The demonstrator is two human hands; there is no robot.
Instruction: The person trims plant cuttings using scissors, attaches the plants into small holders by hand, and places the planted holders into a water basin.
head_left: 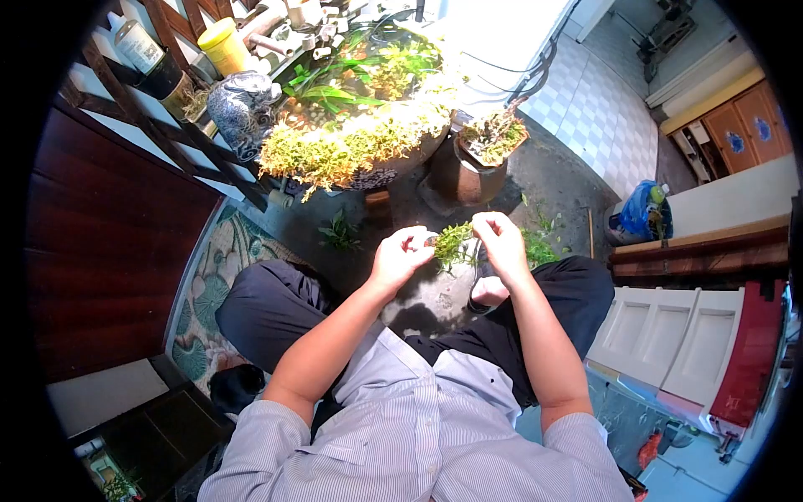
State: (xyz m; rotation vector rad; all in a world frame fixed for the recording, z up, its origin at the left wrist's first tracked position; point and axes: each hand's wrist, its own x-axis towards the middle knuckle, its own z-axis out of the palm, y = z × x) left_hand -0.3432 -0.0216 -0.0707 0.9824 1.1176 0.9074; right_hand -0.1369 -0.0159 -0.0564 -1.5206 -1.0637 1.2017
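Note:
A small leafy green plant (453, 243) is between my two hands, above the pale concrete floor. My left hand (400, 258) is closed at the plant's left side, with a small dark and pale bit at its fingertips that is too small to name. At the plant's right edge, my right hand (502, 248) pinches with thumb and forefinger. Its fingertips partly cover what they grip. Loose green cuttings (539, 248) lie on the ground beyond my right wrist.
A large planter edged with yellow-green foliage (351, 149) stands ahead, beside a brown pot (468, 180) holding another plant. A leafy weed (339, 232) is on the ground to the left. A bin with a blue bag (638, 213) stands at the right, near white panels (640, 330).

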